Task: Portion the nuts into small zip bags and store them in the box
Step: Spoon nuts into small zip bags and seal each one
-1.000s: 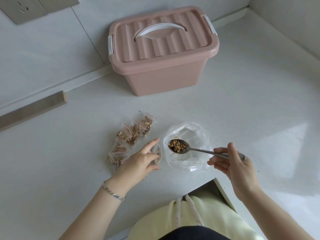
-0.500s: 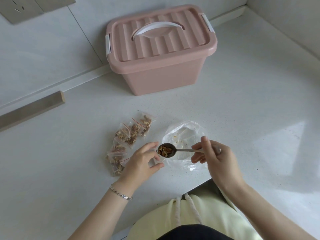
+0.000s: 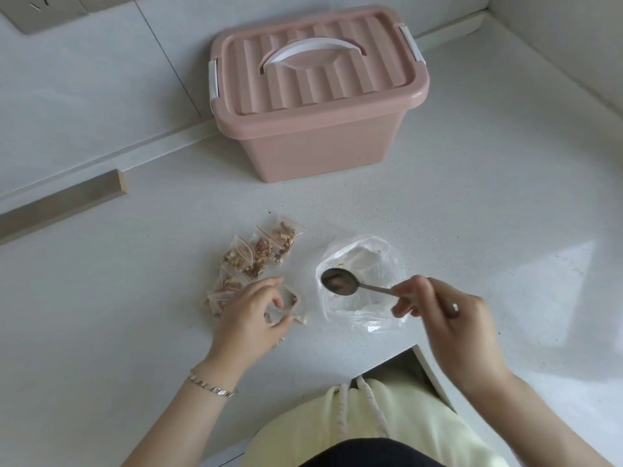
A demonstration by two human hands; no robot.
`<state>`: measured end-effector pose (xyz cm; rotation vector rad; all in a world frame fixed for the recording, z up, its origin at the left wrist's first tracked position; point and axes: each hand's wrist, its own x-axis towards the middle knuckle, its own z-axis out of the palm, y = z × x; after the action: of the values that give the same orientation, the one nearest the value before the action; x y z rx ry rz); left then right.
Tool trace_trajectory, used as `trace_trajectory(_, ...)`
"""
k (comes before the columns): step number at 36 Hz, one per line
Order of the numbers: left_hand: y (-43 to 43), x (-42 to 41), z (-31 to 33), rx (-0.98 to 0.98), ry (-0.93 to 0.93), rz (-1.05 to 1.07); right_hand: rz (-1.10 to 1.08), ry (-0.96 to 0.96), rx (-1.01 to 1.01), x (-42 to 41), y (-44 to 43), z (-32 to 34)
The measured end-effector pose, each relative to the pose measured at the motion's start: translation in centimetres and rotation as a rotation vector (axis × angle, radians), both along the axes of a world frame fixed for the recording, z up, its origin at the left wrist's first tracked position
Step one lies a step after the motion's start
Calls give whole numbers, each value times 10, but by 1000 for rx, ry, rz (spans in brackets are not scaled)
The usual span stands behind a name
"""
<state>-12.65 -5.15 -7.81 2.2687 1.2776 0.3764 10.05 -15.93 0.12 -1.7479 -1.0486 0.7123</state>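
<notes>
Spillage risk: my left hand (image 3: 249, 315) pinched the small zip bag (image 3: 286, 306) open, 9 o'clock of the spoon (image 3: 338, 281) gripped by my right hand (image 3: 451, 318); a slackened mouth could scatter nuts (image 3: 285, 235); box (image 3: 317, 96) stood at 12 o'clock.

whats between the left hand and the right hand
In the head view, the clear bag lies on the counter between the left hand and the right hand, with the bowl of the spoon over it.
</notes>
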Motion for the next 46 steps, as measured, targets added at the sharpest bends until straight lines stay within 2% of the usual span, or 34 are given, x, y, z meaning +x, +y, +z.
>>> trace_trajectory(6,-11,-4,2,49,64,186,-182,131,-125,25,-10,-19)
trace_trajectory(10,-26,20,16,81,-65,116,-255,121,-161,32,-16,-36)
trace_trajectory(13,-26,43,19,37,-79,53,-301,131,-174,32,-15,-46)
trace_trajectory(20,6,100,10,-534,2,260,-339,231,-218,24,-6,-66)
trace_trajectory(24,21,117,-4,-711,-16,366,-371,283,-217,20,-4,-75)
trace_trajectory(31,28,127,-18,-743,-150,425,-408,500,-249,19,0,-90)
trace_trajectory(36,26,126,-17,-798,-245,464,-487,762,-295,29,-5,-94)
trace_trajectory(40,26,119,-18,-753,-259,511,-511,949,-282,39,-12,-98)
trace_trajectory(46,23,114,-17,-715,-277,528,-475,965,-242,47,-19,-94)
